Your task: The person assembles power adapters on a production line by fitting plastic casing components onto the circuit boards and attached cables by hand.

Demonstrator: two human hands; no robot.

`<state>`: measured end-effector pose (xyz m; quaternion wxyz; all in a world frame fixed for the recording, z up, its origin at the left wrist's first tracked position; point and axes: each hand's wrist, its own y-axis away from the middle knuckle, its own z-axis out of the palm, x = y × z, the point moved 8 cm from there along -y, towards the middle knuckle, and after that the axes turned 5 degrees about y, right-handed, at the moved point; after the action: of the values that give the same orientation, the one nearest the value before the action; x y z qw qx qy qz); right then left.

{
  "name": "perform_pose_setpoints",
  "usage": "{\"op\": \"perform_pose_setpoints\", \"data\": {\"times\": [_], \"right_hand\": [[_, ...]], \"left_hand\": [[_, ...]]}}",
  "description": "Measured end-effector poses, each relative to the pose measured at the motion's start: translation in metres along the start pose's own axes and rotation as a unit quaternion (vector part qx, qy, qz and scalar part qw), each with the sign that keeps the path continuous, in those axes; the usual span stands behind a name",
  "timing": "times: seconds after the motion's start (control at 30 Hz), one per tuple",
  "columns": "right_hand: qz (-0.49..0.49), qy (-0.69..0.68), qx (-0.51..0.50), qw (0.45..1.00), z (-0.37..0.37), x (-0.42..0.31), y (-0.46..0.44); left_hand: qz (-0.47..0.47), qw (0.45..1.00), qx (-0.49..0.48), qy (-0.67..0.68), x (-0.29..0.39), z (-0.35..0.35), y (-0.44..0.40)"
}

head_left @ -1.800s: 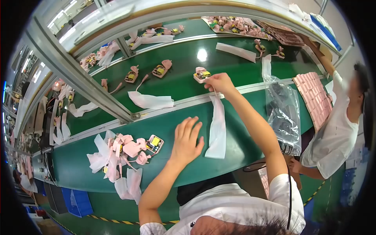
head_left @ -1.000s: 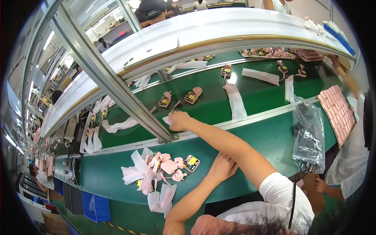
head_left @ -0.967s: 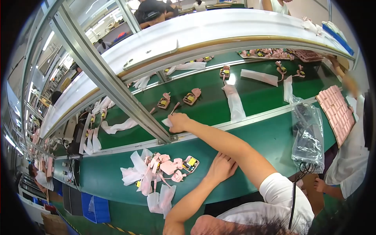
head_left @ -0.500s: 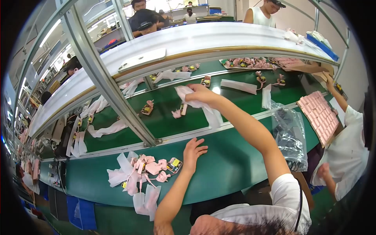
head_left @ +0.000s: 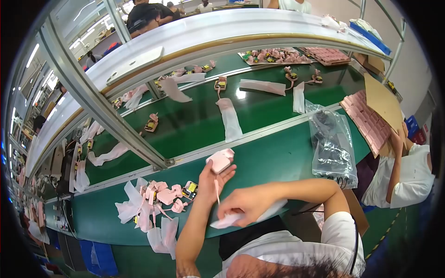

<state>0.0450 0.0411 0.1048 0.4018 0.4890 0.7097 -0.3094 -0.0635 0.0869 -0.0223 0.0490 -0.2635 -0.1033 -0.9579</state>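
Note:
A pink plastic housing rests in my left hand, above the green bench; the fingers curl up around it. From it a thin pink cord runs down toward my right hand. That hand is closed on a white translucent sleeve, part of which trails out to the right under the wrist. Left of my left arm lies a pile of pink housings with cords and white sleeves; a bare circuit board with a yellow part is at its edge.
Beyond the metal rail runs a green conveyor with scattered pink units and white sleeves. A metal post rises at left. At right are a clear plastic bag, a pink tray and a co-worker holding cardboard.
My right hand has come back from the conveyor to the bench with the white sleeve. My left hand, empty before, now holds the pink housing. The co-worker's cardboard is raised over the pink tray.

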Motion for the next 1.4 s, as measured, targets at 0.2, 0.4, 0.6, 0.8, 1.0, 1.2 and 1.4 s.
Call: {"op": "perform_pose_setpoints", "data": {"times": [0.2, 0.4, 0.6, 0.8, 1.0, 1.2, 1.4], "right_hand": [[0.100, 0.008, 0.243, 0.965, -0.061, 0.067, 0.018], [0.087, -0.134, 0.381, 0.911, -0.093, 0.121, 0.034], [0.033, -0.235, 0.393, 0.888, -0.088, 0.138, 0.048], [0.010, -0.249, 0.373, 0.894, -0.085, 0.130, 0.045], [0.033, -0.183, 0.313, 0.931, -0.081, 0.119, 0.046], [0.080, -0.002, 0.282, 0.956, -0.083, 0.107, 0.051], [0.080, -0.103, 0.345, 0.930, -0.083, 0.129, 0.050]], "left_hand": [[0.178, 0.966, 0.048, -0.183, 0.035, -0.003, 0.015], [0.328, 0.700, -0.039, -0.633, 0.033, 0.038, 0.029], [0.155, 0.931, -0.065, -0.324, 0.013, 0.018, 0.016], [0.014, 0.969, -0.020, -0.245, -0.003, -0.001, 0.014], [-0.006, 0.959, 0.006, -0.282, 0.010, 0.007, 0.018], [0.040, 0.926, 0.013, -0.376, 0.008, 0.007, 0.017], [0.055, 0.911, 0.028, -0.408, 0.007, 0.005, 0.016]]}}
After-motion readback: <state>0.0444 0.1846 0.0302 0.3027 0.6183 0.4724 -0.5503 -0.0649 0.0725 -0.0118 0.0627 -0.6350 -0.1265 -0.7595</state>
